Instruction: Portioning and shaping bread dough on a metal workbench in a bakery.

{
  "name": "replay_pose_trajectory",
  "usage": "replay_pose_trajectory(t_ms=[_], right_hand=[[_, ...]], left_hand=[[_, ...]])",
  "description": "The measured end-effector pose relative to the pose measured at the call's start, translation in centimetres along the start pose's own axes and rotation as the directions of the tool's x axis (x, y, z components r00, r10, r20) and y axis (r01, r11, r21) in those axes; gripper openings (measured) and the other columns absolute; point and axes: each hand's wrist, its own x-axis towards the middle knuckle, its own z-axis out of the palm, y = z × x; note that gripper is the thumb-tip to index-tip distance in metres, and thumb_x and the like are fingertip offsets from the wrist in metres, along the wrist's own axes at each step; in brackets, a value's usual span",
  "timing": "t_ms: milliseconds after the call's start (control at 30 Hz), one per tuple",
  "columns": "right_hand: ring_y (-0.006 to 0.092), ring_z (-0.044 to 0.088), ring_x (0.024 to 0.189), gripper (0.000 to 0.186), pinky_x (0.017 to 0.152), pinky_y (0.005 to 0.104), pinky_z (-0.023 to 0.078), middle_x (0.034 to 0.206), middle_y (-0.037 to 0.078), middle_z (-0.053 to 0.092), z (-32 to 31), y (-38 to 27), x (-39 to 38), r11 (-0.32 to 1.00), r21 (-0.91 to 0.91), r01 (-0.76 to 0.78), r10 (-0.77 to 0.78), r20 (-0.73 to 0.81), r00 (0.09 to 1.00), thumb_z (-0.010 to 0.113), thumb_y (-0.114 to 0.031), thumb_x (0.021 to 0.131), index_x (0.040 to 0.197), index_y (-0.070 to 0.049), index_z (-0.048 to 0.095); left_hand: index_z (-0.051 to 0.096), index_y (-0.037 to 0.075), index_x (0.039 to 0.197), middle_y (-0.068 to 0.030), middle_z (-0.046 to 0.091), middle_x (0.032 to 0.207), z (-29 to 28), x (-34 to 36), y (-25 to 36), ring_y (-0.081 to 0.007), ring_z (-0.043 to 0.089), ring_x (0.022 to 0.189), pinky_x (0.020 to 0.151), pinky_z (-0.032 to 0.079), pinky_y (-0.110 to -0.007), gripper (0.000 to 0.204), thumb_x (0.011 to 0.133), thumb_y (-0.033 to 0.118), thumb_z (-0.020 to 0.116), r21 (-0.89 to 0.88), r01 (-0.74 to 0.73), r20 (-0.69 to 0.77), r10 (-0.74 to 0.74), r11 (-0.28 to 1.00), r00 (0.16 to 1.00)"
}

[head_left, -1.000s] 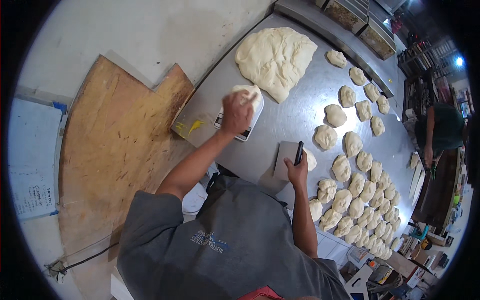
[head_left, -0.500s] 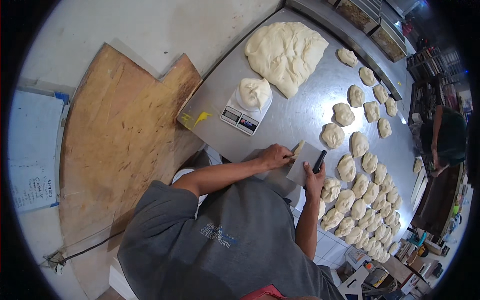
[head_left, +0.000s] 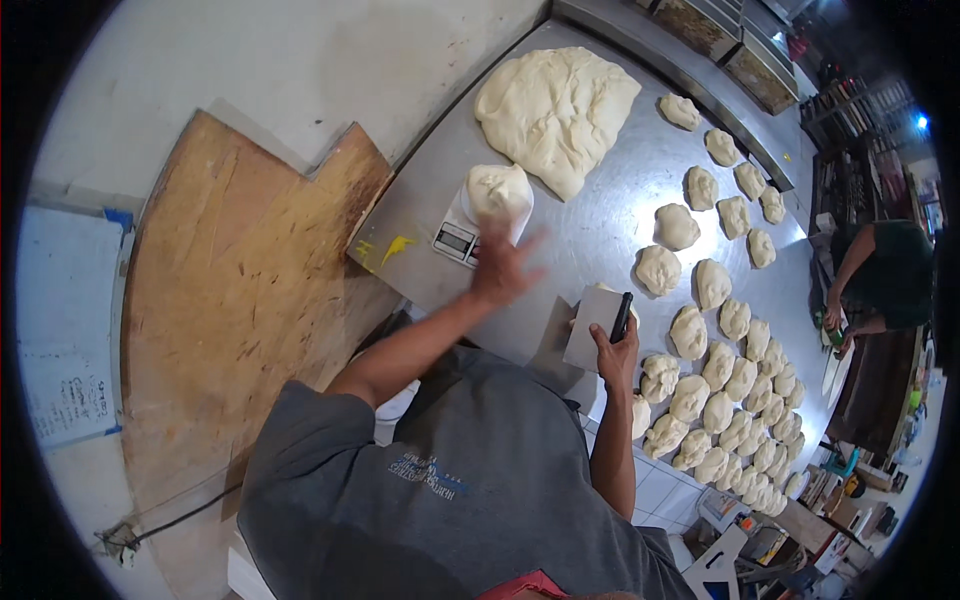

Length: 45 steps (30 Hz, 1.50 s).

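My left hand (head_left: 508,265) reaches over the front of the white kitchen scale (head_left: 455,240), its fingers spread and blurred by motion. Just beyond the fingertips, a lump of dough (head_left: 497,185) rests on the scale's pan. Lower down, my right hand (head_left: 617,355) grips a dough scraper (head_left: 592,330) by its black handle, the flat metal blade tilted above the table edge. A bit of pale dough shows behind the blade. Past the scale lies a large mass of dough (head_left: 560,115).
Rows of portioned dough pieces (head_left: 717,413) cover the right of the steel table (head_left: 590,235). A wooden board (head_left: 250,270) stands against the wall at left. At far right, another person (head_left: 885,275) works at a separate surface.
My left hand has left the scraper's side and moved up to the scale, its fingers now spread. My right hand still holds the scraper, moved only slightly. The view has shifted a little.
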Motion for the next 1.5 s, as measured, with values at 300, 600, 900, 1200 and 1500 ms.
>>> replay_pose_trajectory(t_ms=[300,600,900,1200,1500], right_hand=[[0.0315,0.068,0.098,0.063,0.091,0.0408,0.054,0.117,0.024,0.070,0.1,-0.3,-0.7,0.994,0.096,-0.057,0.060,-0.024,0.998,0.075,-0.013,0.087,0.143,0.004,0.052],[0.0306,0.068,0.098,0.065,0.088,0.0393,0.055,0.117,0.023,0.070,-0.5,-1.9,0.2,0.984,0.121,-0.132,0.143,-0.091,0.986,0.077,-0.014,0.085,0.142,0.004,0.052],[0.0291,0.067,0.098,0.059,0.087,0.0390,0.054,0.118,0.020,0.070,-2.2,-2.8,2.9,0.894,0.372,-0.249,0.322,-0.148,0.935,0.077,-0.012,0.087,0.141,0.001,0.055],[0.0289,0.066,0.103,0.057,0.091,0.0389,0.053,0.122,0.020,0.069,-5.9,-3.1,4.4,0.853,0.433,-0.291,0.433,-0.275,0.859,0.078,-0.012,0.089,0.139,0.001,0.055],[0.0269,0.065,0.104,0.056,0.093,0.0379,0.052,0.123,0.020,0.069,-7.5,-2.2,2.8,0.826,0.439,-0.353,0.525,-0.372,0.766,0.076,-0.012,0.090,0.139,0.002,0.055]], left_hand=[[0.066,0.013,0.127,-0.0119,0.061,0.135,-0.8,8.8,-9.5,-0.0355,0.054,0.126,0.110,0.042,-0.047,0.077,0.064,0.047,0.095,-0.027,0.012,0.237,-0.005,1.000,0.971],[0.063,0.004,0.134,-0.0116,0.069,0.119,0.4,10.7,-13.1,-0.0227,0.065,0.102,0.091,0.054,-0.032,0.048,0.090,0.015,0.080,-0.670,0.444,0.035,-0.573,0.594,0.819],[0.064,0.001,0.133,-0.0099,0.075,0.115,0.3,23.7,-1.5,-0.0227,0.069,0.103,0.096,0.052,-0.033,0.041,0.093,0.006,0.071,-0.743,0.267,0.165,-0.219,0.614,0.962],[0.068,0.006,0.127,-0.0080,0.069,0.124,16.3,36.5,10.3,-0.0228,0.064,0.111,0.101,0.048,-0.032,0.032,0.095,0.005,0.068,-0.725,-0.250,-0.122,0.237,0.642,0.964],[0.063,0.013,0.142,-0.0164,0.043,0.160,31.3,31.2,7.0,-0.0417,0.037,0.147,0.117,0.031,-0.057,0.056,0.097,0.046,0.067,0.000,-0.087,0.262,0.084,0.996,0.961]])
